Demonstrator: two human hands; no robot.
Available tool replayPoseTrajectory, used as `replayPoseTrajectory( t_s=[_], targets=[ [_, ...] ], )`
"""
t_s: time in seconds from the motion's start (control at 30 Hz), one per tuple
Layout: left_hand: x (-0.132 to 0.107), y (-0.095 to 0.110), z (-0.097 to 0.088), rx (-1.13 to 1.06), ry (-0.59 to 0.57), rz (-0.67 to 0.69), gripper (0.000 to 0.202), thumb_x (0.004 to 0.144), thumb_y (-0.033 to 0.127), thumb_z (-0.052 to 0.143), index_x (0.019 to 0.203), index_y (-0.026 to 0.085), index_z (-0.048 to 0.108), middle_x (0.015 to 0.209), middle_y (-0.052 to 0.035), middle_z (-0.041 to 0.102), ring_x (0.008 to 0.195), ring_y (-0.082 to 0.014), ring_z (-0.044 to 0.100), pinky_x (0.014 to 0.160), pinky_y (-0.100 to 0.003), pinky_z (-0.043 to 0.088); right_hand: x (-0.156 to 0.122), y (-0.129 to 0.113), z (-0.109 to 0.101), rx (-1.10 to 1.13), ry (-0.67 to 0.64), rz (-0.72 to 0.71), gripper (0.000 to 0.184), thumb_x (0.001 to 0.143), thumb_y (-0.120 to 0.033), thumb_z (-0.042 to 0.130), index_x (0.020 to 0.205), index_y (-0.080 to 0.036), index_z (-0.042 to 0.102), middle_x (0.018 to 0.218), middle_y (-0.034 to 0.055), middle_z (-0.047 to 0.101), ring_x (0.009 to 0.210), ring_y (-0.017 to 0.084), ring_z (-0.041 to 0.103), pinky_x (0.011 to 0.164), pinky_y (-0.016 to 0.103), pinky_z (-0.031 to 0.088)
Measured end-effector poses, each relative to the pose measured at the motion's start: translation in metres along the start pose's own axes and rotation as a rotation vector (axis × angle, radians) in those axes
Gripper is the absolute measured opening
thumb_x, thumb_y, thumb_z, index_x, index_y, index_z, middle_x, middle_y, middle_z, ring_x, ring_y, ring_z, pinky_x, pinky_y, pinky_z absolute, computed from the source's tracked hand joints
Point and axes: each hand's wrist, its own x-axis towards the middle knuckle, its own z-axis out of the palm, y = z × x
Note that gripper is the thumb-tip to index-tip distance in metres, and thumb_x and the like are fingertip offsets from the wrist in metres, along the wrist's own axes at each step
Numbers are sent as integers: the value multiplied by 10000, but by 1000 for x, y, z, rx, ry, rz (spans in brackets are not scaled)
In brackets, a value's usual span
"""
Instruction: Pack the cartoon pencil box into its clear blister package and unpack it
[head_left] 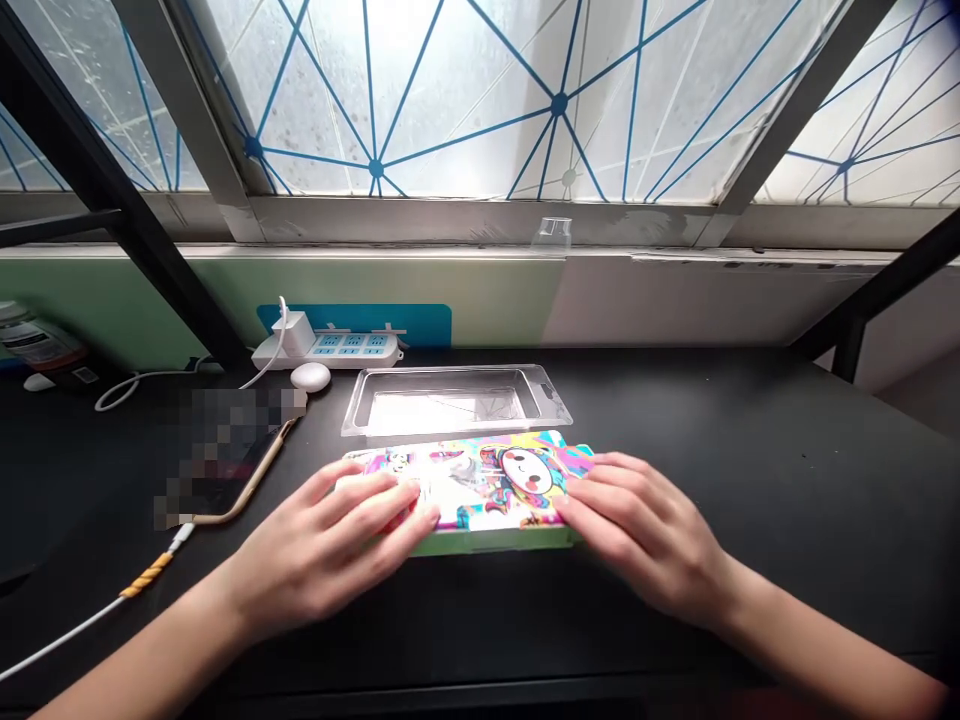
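Got both hands flat on this colourful cartoon-print case (480, 490) lying on the black desk (750, 470): my left hand (330, 545) is spread loosely over its left end, my right hand (645, 535) over the right end, fingers relaxed and resting on top, not clamped around it. Just past my fingertips sits a clear plastic tray (454, 400), and off to the left of my left hand there's a phone (225, 465) on its charging cable (97, 610), with a white power strip (330, 348) further back.

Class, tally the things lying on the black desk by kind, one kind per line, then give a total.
Colourful printed case: 1
Clear plastic tray: 1
Phone: 1
Power strip: 1
White oval object: 1
Total: 5
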Motion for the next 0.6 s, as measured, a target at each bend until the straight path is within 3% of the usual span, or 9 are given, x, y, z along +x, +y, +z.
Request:
replayPoseTrajectory(
  t_s=[0.13,0.2,0.3,0.43,0.6],
  targets=[
    [-18,3,15,-147,-45,-105,618,980,58,455,1514,369,459,1380,-69,652,1326,-271,564,1118,-464,459,-12,-7,16,93,-34,6,239,941,-94,535,1140,-192,624,1023,116,749,1034,262,710,909,464,607],
    [-19,-2,18,-250,-52,-205,600,959,104,514,1495,370,471,1474,-88,568,1393,-305,497,1099,-486,491,-12,-4,21,215,-63,85,237,939,-180,600,1175,-194,593,1139,155,733,1130,285,691,940,477,600],
    [-18,-6,16,-373,-101,-329,567,944,226,602,1484,337,470,1566,-111,467,1450,-344,429,1132,-537,467,-17,3,23,372,-154,286,409,874,-328,734,1225,-220,552,1320,198,668,1200,317,665,946,484,600],
    [-20,-9,15,-405,-123,-397,544,937,266,636,1453,333,479,1587,-110,439,1454,-336,439,1151,-525,454,-26,13,22,495,-269,522,610,816,-395,795,1332,-254,500,1409,182,611,1239,324,649,929,448,612],
    [-26,-15,20,-430,-91,-511,647,914,346,704,1491,333,413,1574,-106,461,1443,-331,462,1161,-514,449,-28,21,21,567,-301,546,631,824,-417,789,1369,-252,516,1389,155,624,1247,307,644,970,426,599]
  ],
)
